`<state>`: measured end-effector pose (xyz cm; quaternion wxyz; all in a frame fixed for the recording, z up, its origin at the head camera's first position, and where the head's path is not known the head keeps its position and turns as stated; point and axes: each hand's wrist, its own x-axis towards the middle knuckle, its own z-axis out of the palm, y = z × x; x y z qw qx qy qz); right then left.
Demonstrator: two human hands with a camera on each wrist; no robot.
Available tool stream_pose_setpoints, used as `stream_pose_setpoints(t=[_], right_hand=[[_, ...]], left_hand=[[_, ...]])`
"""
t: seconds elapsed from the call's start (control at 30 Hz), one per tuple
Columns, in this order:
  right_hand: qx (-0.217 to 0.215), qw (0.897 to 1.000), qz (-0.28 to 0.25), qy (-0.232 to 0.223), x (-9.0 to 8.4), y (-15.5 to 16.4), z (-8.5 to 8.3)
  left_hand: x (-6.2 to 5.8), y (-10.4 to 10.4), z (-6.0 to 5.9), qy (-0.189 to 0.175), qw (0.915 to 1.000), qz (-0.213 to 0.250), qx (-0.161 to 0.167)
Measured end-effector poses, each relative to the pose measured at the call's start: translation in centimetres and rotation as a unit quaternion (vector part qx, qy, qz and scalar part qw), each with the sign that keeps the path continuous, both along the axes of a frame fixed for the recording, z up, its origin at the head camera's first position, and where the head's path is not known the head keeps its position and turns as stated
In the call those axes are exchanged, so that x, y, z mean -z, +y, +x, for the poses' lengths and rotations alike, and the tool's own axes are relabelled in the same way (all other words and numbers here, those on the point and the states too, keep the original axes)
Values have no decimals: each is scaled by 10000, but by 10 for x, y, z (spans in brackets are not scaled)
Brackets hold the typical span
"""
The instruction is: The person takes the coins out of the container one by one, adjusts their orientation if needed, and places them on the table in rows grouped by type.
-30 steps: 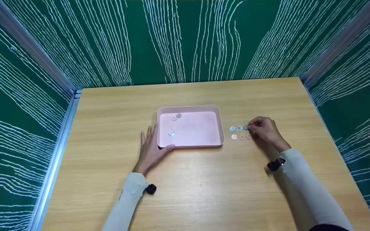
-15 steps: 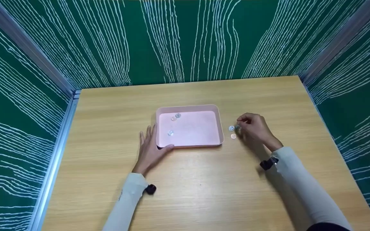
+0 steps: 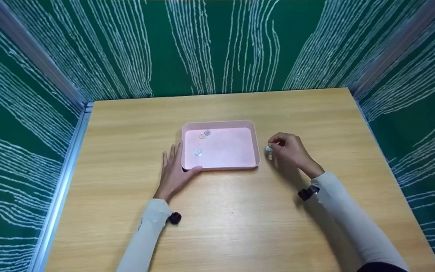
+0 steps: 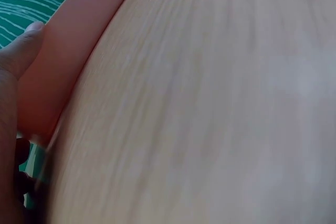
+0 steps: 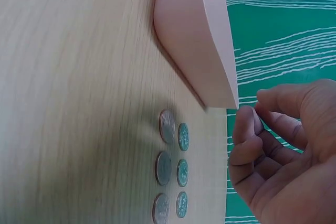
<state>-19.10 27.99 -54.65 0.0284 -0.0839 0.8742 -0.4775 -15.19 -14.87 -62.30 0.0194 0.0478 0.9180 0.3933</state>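
My left hand (image 3: 173, 172) rests at the near left corner of a pink rectangular tray (image 3: 229, 169), its straight fingers along the left wall. Its thumb (image 4: 26, 48) lies against the tray's outer front wall in the left wrist view. Just right of the tray, my right hand (image 3: 291, 151) hovers with loosely curled fingers, thumb and index tips close together and nothing visible between them. Beneath it, silvery coins (image 5: 163, 168) and greenish-looking coins (image 5: 182, 172) lie in two rows of three. In the head view the hand hides most, leaving one coin (image 3: 268, 149) showing by its fingertips.
Inside the tray lie a silver coin (image 3: 198, 153) toward the left front, plus a coppery coin (image 3: 202, 136) and another silver coin (image 3: 207, 132) close together at the back. The wooden table (image 3: 217, 226) meets green walls (image 3: 179, 45) with white lines.
My right hand has moved left along the coin rows toward the tray, covering more of the coins in the head view. The left hand stays at the tray corner.
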Motion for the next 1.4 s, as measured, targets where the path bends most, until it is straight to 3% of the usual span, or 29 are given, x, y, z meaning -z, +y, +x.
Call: stream_pose_setpoints(t=[0.33,0.53,0.87,1.4], right_hand=[[-181,9997,16,-157,-5,-18,-6],[-519,9986,-7,-64,-8,-41,-15],[-1125,9935,188,-51,-15,-80,-36],[-2099,9749,715,-188,-8,-118,-56]], left_hand=[[7,-3,7,67,10000,21,-43],[4,-1,8,228,9997,-81,21],[-4,-1,4,165,9998,12,-73],[-3,4,-1,110,9999,-102,58]])
